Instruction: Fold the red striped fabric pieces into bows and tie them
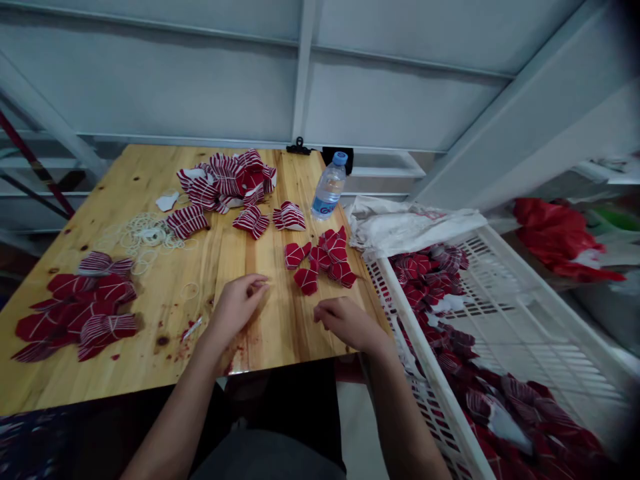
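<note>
My left hand (238, 304) rests over the front of the wooden table (220, 260), its fingers curled together with nothing seen in them. Closed in a loose fist, my right hand (351, 324) lies near the front right edge, with no object showing in it. Just beyond it is a small group of tied red fabric pieces (330, 252) with white lines. Two striped red-and-white bundles (251, 221) lie farther back, in front of a larger heap of striped fabric pieces (227, 179). Loose pale rubber bands (150, 233) are spread left of them, and one single band (190, 291) lies near my left hand.
More red bundles (83, 307) are piled at the table's left. A water bottle (330, 187) stands at the back right. On the right, a white plastic crate (540, 313) holds many red pieces, with a white plastic bag (415, 225) over its far rim. A black clip (299, 147) sits at the back edge.
</note>
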`<state>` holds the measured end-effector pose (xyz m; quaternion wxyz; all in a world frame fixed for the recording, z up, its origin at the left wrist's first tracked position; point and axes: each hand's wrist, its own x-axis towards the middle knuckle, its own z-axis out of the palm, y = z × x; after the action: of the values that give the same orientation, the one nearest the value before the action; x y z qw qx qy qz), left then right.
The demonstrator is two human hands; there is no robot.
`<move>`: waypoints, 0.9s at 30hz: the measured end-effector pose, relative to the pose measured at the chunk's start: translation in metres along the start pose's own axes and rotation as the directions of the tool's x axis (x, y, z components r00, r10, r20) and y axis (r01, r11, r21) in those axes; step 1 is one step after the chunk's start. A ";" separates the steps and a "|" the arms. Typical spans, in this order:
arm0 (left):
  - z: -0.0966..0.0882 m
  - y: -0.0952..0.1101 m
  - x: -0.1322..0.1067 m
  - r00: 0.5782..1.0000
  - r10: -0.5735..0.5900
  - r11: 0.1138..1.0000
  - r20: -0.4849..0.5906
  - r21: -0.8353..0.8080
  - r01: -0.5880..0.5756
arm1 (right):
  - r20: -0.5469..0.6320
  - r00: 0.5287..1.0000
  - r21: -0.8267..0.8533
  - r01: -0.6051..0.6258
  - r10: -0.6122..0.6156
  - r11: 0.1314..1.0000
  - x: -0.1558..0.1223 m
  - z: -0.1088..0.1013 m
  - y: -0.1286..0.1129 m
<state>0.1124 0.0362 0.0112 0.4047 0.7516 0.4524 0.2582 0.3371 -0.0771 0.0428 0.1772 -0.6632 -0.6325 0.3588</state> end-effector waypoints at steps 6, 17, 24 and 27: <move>-0.054 -0.014 -0.036 0.994 -0.043 0.995 -0.101 0.085 0.051 | -0.019 0.986 -0.295 0.152 -0.165 0.943 0.086 -0.057 -0.038; -0.084 -0.028 -0.076 0.990 -0.066 0.993 -0.128 0.089 0.077 | -0.012 0.998 -0.655 0.038 -0.061 0.755 0.239 -0.079 -0.036; -0.075 -0.032 -0.075 0.971 -0.216 0.945 -0.097 -0.271 0.183 | -0.323 0.867 -0.244 0.312 -0.380 0.918 0.154 -0.058 -0.065; -0.063 -0.030 -0.063 0.964 -0.264 0.738 -0.014 -0.647 0.193 | -0.180 0.878 0.168 0.472 -0.444 0.865 0.110 -0.009 -0.090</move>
<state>0.0221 0.0122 0.0192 0.6405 0.4928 0.4465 0.3841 0.2732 0.0432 0.0835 0.3679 -0.4943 -0.7177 0.3243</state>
